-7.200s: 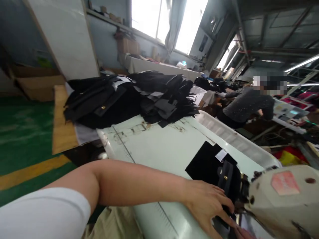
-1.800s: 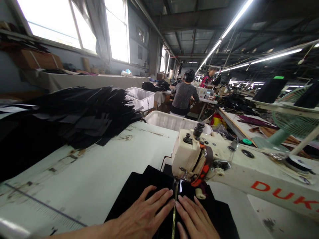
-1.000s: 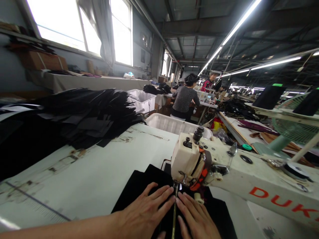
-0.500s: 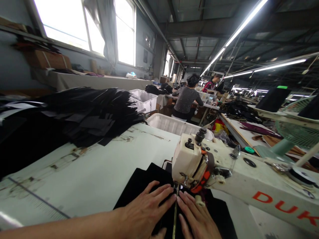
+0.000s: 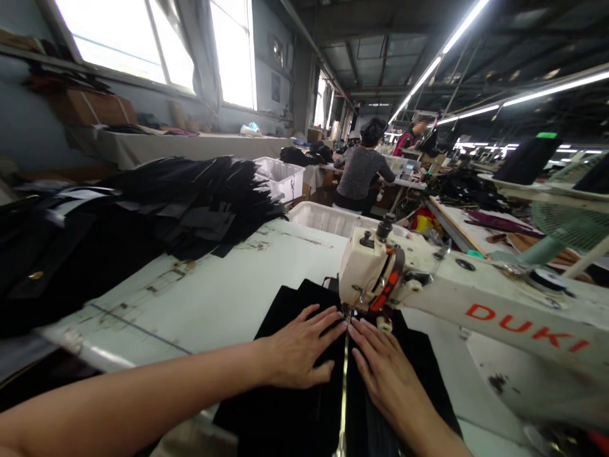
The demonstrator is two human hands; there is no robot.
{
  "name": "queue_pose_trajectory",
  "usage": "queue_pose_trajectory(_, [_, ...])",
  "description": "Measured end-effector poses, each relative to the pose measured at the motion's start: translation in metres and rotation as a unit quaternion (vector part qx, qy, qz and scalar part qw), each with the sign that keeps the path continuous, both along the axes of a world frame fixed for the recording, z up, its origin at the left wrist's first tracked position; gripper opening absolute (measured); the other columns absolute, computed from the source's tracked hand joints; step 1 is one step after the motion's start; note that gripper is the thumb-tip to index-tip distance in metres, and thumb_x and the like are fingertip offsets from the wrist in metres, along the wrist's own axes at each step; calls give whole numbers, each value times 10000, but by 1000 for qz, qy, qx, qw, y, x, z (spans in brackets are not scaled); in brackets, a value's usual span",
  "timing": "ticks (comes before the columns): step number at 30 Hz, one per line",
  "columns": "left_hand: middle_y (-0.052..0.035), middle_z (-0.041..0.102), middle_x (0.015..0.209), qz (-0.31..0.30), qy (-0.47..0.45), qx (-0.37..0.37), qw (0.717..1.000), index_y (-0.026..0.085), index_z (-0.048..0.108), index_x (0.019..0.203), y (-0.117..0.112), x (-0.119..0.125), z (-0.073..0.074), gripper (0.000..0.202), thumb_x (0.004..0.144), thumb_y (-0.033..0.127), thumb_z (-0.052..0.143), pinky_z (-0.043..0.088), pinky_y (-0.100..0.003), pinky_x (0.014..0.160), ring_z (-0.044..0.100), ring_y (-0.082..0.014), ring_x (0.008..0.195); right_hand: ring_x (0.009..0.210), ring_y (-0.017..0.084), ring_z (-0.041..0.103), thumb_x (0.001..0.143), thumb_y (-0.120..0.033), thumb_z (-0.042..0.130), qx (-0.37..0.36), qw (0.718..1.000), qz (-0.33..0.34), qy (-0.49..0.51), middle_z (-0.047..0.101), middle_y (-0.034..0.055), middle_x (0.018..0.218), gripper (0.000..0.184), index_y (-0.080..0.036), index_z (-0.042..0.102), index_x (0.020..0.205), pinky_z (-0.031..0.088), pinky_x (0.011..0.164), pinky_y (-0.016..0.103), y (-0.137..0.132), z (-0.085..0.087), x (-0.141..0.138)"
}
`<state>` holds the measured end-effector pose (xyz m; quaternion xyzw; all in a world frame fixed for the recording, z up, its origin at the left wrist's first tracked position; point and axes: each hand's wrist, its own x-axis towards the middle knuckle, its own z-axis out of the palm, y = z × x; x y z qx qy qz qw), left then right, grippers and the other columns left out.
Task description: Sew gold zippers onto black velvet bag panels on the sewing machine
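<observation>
My left hand (image 5: 299, 346) lies flat, fingers spread, on black fabric (image 5: 285, 412) on the sewing table (image 5: 214, 298). My right hand (image 5: 385, 368) lies flat on the same fabric just to the right, fingers stretched toward the needle. A thin metal strip (image 5: 343, 393) runs between the two hands up to the presser foot. The cream sewing machine (image 5: 451, 298), lettered DUKI in red, stands over the fabric with its head (image 5: 366, 273) right above my fingertips.
A big heap of black cut pieces (image 5: 181, 197) covers the table's far left. White plastic bins (image 5: 328, 219) stand behind the machine. A person in a grey top (image 5: 364, 168) sits at a table further back. A green fan (image 5: 566, 222) is at right.
My view has tipped down and pulled back, showing more of my forearms and the fabric. Both hands stay flat either side of the strip, fingertips at the presser foot.
</observation>
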<state>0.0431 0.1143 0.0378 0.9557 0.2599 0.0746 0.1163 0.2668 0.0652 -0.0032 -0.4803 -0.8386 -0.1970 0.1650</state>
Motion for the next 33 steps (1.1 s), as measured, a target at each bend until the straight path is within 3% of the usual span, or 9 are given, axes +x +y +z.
queue_pose_trajectory(3, [-201,224,1559,-6,26,-41,999,68,263,1513,-30,-12,9,658,980,368,508,146,-573,1178,146,-306,1466,1203,221,583,934,-166,393,-22,997,-28,68,582,67,1335,395,-160,544,1299,536,989,466,-26,3,-8])
queue_pose_trajectory(6, [-207,205,1562,-45,-10,-51,998,71,178,1534,-73,-27,8,899,898,533,614,201,-558,1174,182,-320,1457,1139,159,619,907,-127,357,-13,988,-38,150,629,44,1255,393,-186,548,1246,577,923,345,-65,9,-20])
queue_pose_trajectory(10, [-128,386,1509,6,-96,12,995,148,307,1495,-106,-39,-11,646,916,185,590,271,-512,1177,302,-261,1427,1139,164,620,845,-135,392,5,987,-3,163,656,40,1196,418,-178,523,1240,577,906,320,-104,16,-34])
queue_pose_trajectory(16, [-54,544,1391,50,-144,-20,988,204,476,1388,-96,-45,-16,430,967,116,477,334,-465,1157,431,-193,1357,1059,290,650,807,-403,652,-6,995,-6,102,656,81,1173,492,-176,547,1231,578,893,521,-109,14,-46])
queue_pose_trajectory(19, [-90,557,1371,56,-141,-11,988,170,525,1348,-97,-44,-14,409,944,207,574,351,-489,1137,453,-240,1341,1050,284,647,855,-369,638,13,994,-9,109,662,64,1168,393,-179,575,1193,556,925,549,-107,6,-53])
queue_pose_trajectory(22, [-108,573,1350,83,-142,12,986,150,578,1291,-103,-39,-15,420,881,191,660,385,-485,1119,475,-271,1321,1070,261,642,912,-205,508,45,992,7,116,668,59,1171,289,-152,589,1184,555,939,517,-109,-4,-58])
queue_pose_trajectory(25, [-117,582,1338,85,-143,17,986,129,587,1282,-107,-36,-15,510,788,125,711,394,-478,1118,478,-285,1317,1131,255,620,890,-96,425,56,991,15,117,652,100,1200,366,-99,577,1223,583,904,430,-113,-12,-57])
queue_pose_trajectory(28, [-132,599,1314,86,-148,8,985,107,607,1255,-108,-34,-13,544,731,139,749,404,-469,1115,502,-296,1294,1151,229,613,901,-106,424,27,988,7,151,628,119,1224,384,-108,566,1257,593,878,333,-115,-16,-53])
queue_pose_trajectory(33, [-72,668,1206,77,-189,28,979,152,638,1197,-108,-30,-18,415,794,60,600,407,-446,1124,560,-238,1232,1014,168,664,955,-198,479,-25,966,-15,256,645,82,1104,237,-191,627,1139,578,871,255,-111,-16,-54])
